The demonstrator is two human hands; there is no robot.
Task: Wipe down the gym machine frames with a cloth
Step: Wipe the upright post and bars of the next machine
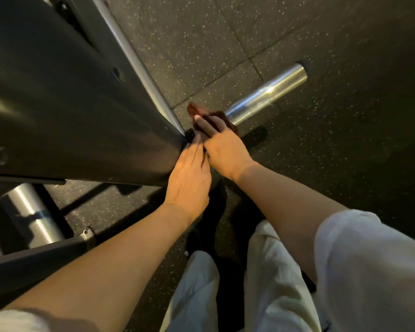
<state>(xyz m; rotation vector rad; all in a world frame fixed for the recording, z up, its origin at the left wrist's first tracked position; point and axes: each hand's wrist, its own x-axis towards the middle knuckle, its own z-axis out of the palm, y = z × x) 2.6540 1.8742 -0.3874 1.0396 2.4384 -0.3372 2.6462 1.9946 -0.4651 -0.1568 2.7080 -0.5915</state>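
The speckled rubber floor (pixel 321 56) filled the background, and a broad dark machine frame (pixel 70 104) slanted across the upper left, narrowing to a lower corner near the middle of the view. A chrome edge tube (pixel 139 65) ran along its right side down to that corner. A polished steel peg (pixel 268 92) stuck out to the upper right from the same joint, and a second steel bar (pixel 31 212) showed under the frame at lower left. Pale trousers (pixel 268 271) and light sleeves (pixel 369 259) belonged to the person looking down. The left hand (pixel 189 178) lay flat against the frame's lower corner, its fingers straight and pressed together. The right hand (pixel 225 149) held a reddish-brown cloth (pixel 197 110) at the base of the peg, its fingers pressed together and curled over the bunched fabric.
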